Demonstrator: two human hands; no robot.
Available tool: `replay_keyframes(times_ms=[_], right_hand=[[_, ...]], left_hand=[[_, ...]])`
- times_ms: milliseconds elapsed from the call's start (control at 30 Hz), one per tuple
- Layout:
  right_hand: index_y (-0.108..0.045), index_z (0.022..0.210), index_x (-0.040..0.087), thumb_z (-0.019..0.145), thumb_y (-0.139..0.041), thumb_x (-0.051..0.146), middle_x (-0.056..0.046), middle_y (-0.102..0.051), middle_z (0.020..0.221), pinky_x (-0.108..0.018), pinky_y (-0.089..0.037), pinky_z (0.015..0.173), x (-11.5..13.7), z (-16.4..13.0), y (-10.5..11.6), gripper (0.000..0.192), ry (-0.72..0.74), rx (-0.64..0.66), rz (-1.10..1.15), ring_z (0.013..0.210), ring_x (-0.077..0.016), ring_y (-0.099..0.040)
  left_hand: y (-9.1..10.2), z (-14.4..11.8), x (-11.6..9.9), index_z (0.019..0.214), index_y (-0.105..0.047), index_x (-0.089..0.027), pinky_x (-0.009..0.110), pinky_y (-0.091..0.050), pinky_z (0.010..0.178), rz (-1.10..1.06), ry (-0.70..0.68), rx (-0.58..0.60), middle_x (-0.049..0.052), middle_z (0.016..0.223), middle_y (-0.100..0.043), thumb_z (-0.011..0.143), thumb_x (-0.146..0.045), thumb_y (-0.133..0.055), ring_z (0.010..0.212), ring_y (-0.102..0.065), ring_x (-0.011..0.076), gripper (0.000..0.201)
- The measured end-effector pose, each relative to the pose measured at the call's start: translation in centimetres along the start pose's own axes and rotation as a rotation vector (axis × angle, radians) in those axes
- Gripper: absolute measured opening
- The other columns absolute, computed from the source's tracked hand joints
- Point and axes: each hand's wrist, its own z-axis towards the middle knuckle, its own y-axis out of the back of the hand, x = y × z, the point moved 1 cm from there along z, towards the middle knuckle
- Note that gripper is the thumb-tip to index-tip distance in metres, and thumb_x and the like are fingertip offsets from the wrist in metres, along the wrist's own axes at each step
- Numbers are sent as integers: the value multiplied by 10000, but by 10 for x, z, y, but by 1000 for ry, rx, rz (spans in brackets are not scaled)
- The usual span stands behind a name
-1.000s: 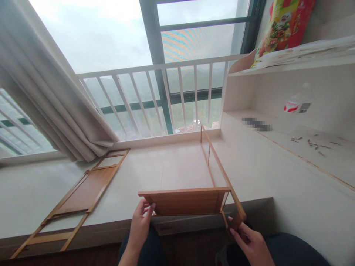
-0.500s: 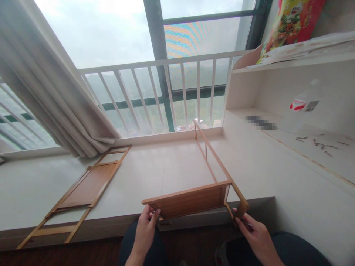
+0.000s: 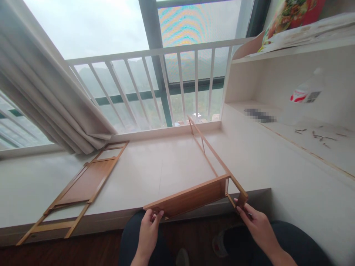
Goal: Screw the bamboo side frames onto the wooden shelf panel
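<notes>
While the left hand (image 3: 148, 231) pinches the wooden panel (image 3: 191, 197) and the right hand (image 3: 256, 227) grips the frame (image 3: 219, 162), both overhang the tabletop (image 3: 144, 173) edge.

A wooden shelf board (image 3: 191, 197) hangs over the near edge of the window ledge (image 3: 155, 170), joined on its right to a slatted side frame (image 3: 212, 157) that runs far toward the railing (image 3: 155, 85). The left hand (image 3: 148, 232) is at the board's near left end, the right hand (image 3: 255, 227) at the frame's near right end. A second frame (image 3: 80, 190) lies flat on the ledge to the left, below the curtain (image 3: 47, 92). Shelves (image 3: 291, 122) stand at right with a bottle (image 3: 303, 99) on them.
</notes>
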Motion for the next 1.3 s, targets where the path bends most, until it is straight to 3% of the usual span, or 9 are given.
replay_keyframes(times_ms=[200,500,633,733,900,1133,1300], right_hand=[[-793,1087,212,938,-525,670,-69,-813,861,-255,-585,665,3,2,7,551,-33,-31,-29,788,-253,-775],[-777,1103,210,922,-488,724,-97,-820,1008,-306,-593,761,-9,11,11,617,-120,-124,-36,890,-294,-780],[-772,1112,211,929,-459,719,-111,-812,1053,-325,-593,796,-14,19,19,624,-138,-163,-45,1002,-319,-762],[-769,1122,208,933,-446,704,-119,-811,1038,-341,-586,763,-16,26,24,622,-160,-162,-64,970,-325,-763],[-766,1105,207,943,-447,654,-112,-811,977,-354,-556,763,-11,42,22,572,-141,-130,-78,920,-319,-756],[-718,937,210,958,-427,639,-90,-780,862,-335,-480,702,3,73,11,519,-100,-98,-70,767,-267,-703],[-716,1061,183,966,-409,628,-93,-771,871,-334,-462,719,11,103,5,549,-69,-77,-53,801,-267,-689]], left_hand=[[10,-5,-32,715,-602,-213,302,-493,626,139,-140,-84,-2,673,-607,788,-668,-691,656,-586,195,469],[-1,-9,-83,742,-645,-224,318,-522,638,210,-300,-56,9,688,-632,791,-626,-703,670,-590,204,409],[-9,-20,-83,846,-717,-216,323,-558,710,149,-337,88,44,806,-720,830,-520,-716,768,-660,232,305],[-12,-29,-73,941,-751,-215,345,-582,777,94,-342,160,69,916,-751,840,-480,-715,869,-686,261,286],[-13,-41,-60,832,-751,-217,348,-586,701,66,-292,180,79,834,-721,772,-525,-761,826,-669,273,314],[-14,-55,-78,807,-730,-215,294,-525,634,56,-348,252,61,820,-697,858,-454,-691,737,-633,218,247],[-17,-60,-83,795,-696,-215,285,-484,621,83,-361,315,44,759,-642,890,-440,-658,682,-594,193,247]])
